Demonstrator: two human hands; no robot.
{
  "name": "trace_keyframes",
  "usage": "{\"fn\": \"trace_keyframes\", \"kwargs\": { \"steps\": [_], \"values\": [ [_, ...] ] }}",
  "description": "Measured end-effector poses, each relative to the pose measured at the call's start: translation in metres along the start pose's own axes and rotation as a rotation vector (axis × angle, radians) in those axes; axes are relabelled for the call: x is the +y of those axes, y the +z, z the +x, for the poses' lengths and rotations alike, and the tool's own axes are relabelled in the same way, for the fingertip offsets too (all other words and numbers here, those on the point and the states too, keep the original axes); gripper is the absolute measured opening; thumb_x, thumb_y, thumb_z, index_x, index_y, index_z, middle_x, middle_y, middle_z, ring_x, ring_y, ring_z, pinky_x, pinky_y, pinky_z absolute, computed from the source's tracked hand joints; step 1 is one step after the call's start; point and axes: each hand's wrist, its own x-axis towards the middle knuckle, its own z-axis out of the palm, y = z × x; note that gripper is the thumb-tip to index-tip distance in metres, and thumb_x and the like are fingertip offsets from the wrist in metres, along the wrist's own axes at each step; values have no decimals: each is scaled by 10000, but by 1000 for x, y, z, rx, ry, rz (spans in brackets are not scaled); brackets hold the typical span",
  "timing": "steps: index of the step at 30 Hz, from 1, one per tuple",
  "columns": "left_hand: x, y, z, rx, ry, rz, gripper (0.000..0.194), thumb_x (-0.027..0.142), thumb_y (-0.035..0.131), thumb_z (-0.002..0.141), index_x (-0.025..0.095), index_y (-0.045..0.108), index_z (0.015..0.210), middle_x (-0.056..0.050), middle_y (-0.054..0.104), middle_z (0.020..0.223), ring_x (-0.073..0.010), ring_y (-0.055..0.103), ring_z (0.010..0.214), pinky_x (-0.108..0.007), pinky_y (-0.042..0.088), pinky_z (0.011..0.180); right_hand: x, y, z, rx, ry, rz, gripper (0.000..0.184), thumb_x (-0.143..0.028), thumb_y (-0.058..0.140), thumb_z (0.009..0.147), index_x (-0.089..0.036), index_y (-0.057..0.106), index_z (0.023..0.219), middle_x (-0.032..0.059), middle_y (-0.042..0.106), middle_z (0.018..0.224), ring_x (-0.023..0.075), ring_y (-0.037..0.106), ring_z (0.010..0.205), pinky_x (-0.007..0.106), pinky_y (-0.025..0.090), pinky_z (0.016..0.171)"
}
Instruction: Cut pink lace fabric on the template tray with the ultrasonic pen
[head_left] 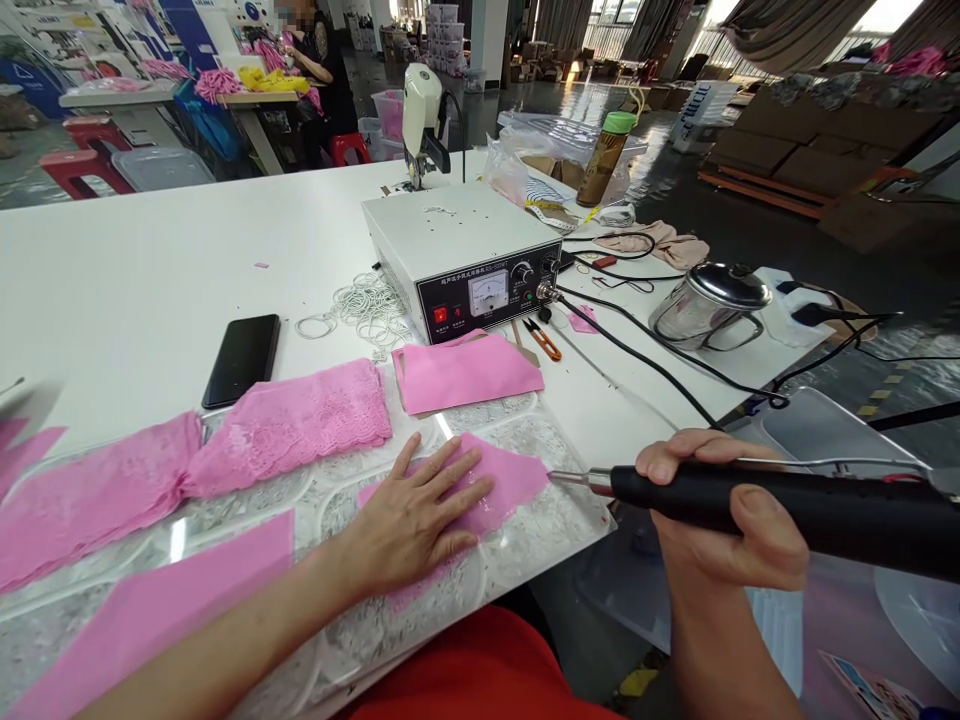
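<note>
My left hand lies flat with fingers spread on a pink fabric piece, pressing it against a clear-topped, patterned mat. In my right hand is a black handheld ultrasonic welder, my fingers wrapped round its barrel. Its thin metal tip points left and meets, or nearly meets, the right end of the fabric. Behind my left hand sits a stack of pink fabric pieces. Pink lace fabric stretches out to the left, and another flat pink piece lies nearer me.
A white control box with a lit red switch stands behind the fabric. Black cables run from it to the right. Around it are a phone, orange thread snips, a lidded glass mug and a bottle. A person sits far back.
</note>
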Motion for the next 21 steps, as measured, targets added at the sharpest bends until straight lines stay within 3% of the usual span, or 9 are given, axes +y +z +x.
{"fn": "trace_keyframes", "kwargs": {
  "steps": [10,14,16,19,21],
  "values": [
    [0,-2,0,-2,2,-9,545,553,343,1001,256,414,1452,-56,419,1509,-294,325,1424,-547,51,1187,0,-1,0,-13,29,-53,150,-266,561,672,-172,645,752,32,634,699,149,549,491,316,479,448],
    [1,-3,0,-43,-8,-51,549,558,327,1001,251,419,1447,-77,406,1515,-297,318,1429,-567,110,1177,-4,2,12,74,76,-59,158,-297,588,632,-181,650,720,21,628,684,146,544,477,321,479,440],
    [1,-4,1,-82,-15,-78,559,563,319,1000,247,412,1453,-90,393,1521,-301,304,1436,-574,136,1172,-9,2,24,168,129,-75,255,-401,640,618,-182,665,747,40,652,731,161,569,500,336,486,442],
    [1,-8,4,-127,-40,-121,575,574,319,994,256,385,1469,-124,327,1550,-317,277,1445,-596,168,1157,-16,-5,42,294,258,-80,575,-631,714,548,-221,675,949,75,686,850,243,653,655,383,516,481],
    [1,-13,4,-135,-62,-147,584,574,320,992,252,374,1476,-153,278,1564,-337,271,1445,-621,195,1138,-19,-14,48,360,336,-29,634,-640,759,499,-241,662,981,47,670,803,249,657,689,400,530,524]
  ]
}}
